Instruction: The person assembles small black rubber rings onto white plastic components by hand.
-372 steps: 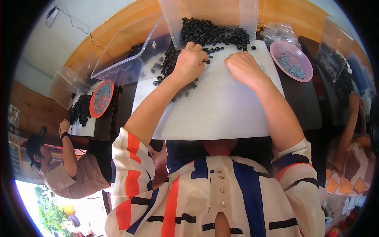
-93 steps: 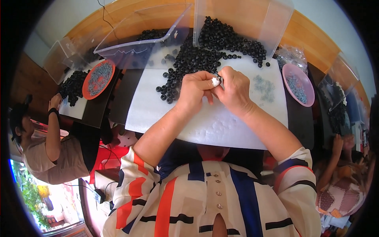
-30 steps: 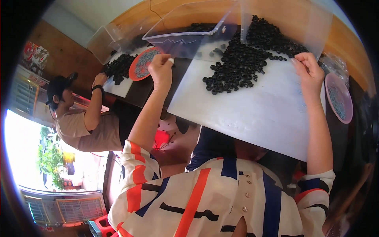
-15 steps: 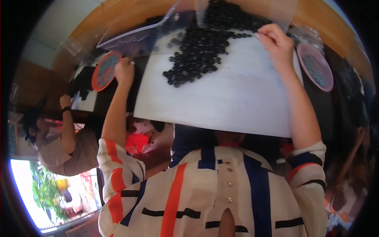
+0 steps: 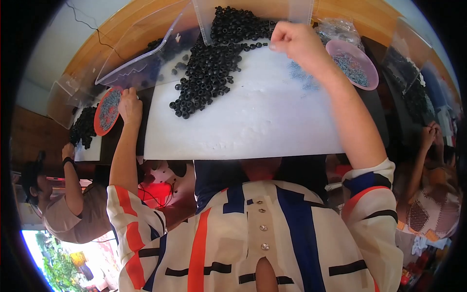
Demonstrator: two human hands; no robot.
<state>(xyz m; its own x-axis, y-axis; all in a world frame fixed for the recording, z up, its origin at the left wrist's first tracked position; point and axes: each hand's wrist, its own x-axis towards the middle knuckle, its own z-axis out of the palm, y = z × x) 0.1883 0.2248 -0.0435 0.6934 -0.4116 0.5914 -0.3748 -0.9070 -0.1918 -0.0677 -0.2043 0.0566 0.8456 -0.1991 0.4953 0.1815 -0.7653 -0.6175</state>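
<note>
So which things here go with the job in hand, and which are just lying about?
In the job, it seems:
black pieces near the right hand
orange dish by the left hand
white mat
pink dish

Apparently just lying about:
crumpled clear bag
red object below

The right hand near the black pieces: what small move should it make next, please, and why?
Probably the right hand should move slightly left and pinch the black piece ending the short row. That piece is nearest to it, and no held part is clearly visible in its grip. The left hand is away, at the orange bowl.
</note>
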